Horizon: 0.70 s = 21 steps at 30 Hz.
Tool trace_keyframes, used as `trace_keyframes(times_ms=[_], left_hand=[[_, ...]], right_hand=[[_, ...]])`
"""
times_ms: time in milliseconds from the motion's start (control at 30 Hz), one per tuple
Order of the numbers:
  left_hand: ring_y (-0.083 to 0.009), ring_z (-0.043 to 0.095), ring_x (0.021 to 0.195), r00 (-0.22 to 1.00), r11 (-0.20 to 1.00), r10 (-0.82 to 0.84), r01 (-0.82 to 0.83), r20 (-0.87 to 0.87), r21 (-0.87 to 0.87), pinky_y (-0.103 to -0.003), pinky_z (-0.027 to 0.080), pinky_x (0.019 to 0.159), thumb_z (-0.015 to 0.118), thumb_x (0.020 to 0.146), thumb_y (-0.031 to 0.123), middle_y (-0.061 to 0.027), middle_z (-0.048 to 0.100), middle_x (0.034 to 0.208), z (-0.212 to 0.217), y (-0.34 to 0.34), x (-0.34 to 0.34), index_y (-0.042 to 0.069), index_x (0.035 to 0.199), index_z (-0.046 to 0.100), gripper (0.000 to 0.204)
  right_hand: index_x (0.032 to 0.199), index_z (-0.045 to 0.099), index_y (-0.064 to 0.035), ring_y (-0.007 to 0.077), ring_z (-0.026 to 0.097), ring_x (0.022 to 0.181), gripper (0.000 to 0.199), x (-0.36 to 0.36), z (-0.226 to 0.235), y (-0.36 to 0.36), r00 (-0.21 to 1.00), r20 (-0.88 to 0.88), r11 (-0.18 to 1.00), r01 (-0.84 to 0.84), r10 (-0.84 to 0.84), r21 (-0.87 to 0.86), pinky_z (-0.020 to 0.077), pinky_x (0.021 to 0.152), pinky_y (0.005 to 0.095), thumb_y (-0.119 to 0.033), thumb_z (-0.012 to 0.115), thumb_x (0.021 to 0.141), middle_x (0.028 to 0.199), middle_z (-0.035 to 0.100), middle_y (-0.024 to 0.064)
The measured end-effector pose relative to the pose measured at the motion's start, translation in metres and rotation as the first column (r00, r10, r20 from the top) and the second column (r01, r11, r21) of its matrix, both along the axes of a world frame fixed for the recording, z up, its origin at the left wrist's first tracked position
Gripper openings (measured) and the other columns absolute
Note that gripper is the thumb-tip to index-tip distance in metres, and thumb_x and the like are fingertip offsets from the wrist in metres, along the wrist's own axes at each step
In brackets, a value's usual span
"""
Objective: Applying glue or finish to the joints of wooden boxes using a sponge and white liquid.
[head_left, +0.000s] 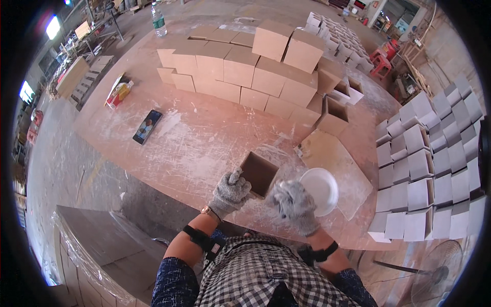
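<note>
My left hand [230, 193], in a grey knitted glove, grips the near left wall of a square brown box [260, 174] whose open side faces me. Just right of that box is my right hand [296, 205], gloved the same way, with its fingers curled together. Whatever it may hold is hidden by the fingers and some blur. A round white dish [333, 184] sits partly behind the right hand. It rests on a flat, tan, irregular board [353, 171].
Brown boxes [238, 66] are stacked across the table's [189, 148] far side, one open box [335, 115] at their right end. White boxes [419, 174] pile up at right. A phone [147, 127], a red-yellow packet [118, 92] and a bottle [158, 20] stand left. A fan [437, 273] is lower right.
</note>
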<state>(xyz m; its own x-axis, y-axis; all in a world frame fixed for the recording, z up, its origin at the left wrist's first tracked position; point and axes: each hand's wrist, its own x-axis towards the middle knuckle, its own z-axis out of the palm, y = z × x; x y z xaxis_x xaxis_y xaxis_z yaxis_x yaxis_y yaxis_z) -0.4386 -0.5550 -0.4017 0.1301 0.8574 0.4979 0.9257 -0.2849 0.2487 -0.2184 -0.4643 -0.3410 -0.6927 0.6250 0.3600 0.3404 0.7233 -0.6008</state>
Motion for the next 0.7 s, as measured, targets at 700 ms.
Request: trace_keyframes(times_ms=[700], left_hand=[[-0.0322, 0.051, 0.100, 0.996, 0.996, 0.071, -0.067, -0.062, 0.059, -0.045, 0.044, 0.079, 0.069, 0.059, 0.023, -0.0065, 0.051, 0.078, -0.014, 0.009, 0.005, 0.013, 0.076, 0.055, 0.025]], right_hand=[[0.074, 0.061, -0.0131, 0.0230, 0.053, 0.085, 0.012, -0.031, 0.001, 0.020, 0.895, 0.379, 0.918, -0.333, 0.236, 0.216, 0.0486, 0.073, 0.0370, -0.023, 0.057, 0.079, 0.081, 0.054, 0.0041]])
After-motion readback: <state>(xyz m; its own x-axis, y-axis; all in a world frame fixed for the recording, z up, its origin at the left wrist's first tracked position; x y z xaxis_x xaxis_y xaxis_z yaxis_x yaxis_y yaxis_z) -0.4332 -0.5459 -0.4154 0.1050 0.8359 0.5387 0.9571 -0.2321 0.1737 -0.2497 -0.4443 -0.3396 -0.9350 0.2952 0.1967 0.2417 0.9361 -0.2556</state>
